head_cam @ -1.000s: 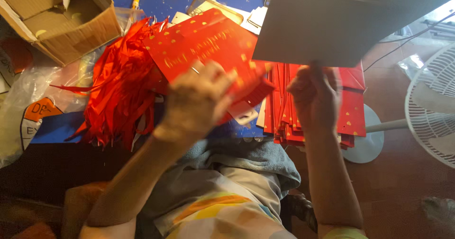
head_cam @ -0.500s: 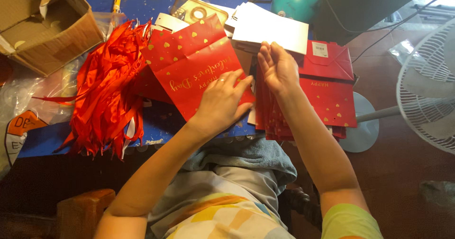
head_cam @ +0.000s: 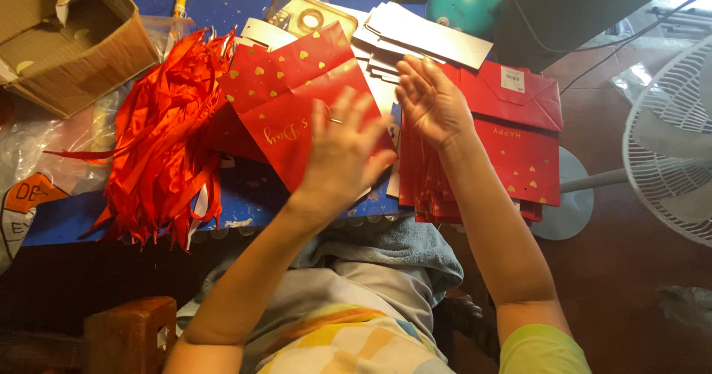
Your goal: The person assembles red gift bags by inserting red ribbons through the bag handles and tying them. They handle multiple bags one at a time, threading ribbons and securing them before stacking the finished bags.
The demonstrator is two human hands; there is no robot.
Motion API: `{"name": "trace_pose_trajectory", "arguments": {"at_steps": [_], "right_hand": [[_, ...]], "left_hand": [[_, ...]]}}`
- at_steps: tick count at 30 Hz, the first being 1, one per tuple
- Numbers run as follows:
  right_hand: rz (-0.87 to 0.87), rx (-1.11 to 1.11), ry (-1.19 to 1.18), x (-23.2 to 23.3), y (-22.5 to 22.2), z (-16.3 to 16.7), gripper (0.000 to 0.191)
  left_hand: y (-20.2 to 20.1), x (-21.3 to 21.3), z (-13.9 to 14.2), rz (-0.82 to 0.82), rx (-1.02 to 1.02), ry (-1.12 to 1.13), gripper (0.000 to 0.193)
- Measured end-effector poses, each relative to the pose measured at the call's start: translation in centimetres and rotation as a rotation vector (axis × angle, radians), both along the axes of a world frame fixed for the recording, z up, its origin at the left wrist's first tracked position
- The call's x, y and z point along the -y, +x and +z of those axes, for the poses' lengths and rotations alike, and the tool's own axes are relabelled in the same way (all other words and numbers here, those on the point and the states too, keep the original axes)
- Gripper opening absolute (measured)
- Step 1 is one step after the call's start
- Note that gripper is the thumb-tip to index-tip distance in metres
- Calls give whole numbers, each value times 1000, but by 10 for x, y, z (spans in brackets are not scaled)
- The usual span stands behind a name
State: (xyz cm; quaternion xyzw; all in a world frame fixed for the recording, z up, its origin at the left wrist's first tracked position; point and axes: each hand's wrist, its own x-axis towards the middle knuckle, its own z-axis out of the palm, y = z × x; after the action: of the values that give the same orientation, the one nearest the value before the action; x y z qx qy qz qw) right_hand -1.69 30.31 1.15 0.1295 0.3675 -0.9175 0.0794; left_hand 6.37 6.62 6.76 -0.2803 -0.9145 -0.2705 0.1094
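A flat red paper gift bag with gold hearts lies tilted on the blue table. My left hand rests flat on its lower right part, fingers spread. My right hand hovers open just right of it, over the left edge of a stack of flat red bags. A fanned stack of grey-white card sheets lies just beyond both hands.
A heap of red ribbons lies left of the bag. An open cardboard box stands at the far left. A teal round object sits at the back. A white fan stands on the floor at right.
The grey-white card sheet my right hand held up has gone down onto the stack behind. My left hand has slid right across the red bag, and my right hand has opened.
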Motion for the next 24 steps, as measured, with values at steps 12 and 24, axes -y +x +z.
{"name": "trace_pose_trajectory", "arguments": {"at_steps": [12,24], "right_hand": [[3,-465,1103,118,59,2,84],[33,-565,2029,150,47,-14,72]], "left_hand": [[-2,85,-33,487,68,384,101],[-27,47,-76,513,-22,-74,89]]}}
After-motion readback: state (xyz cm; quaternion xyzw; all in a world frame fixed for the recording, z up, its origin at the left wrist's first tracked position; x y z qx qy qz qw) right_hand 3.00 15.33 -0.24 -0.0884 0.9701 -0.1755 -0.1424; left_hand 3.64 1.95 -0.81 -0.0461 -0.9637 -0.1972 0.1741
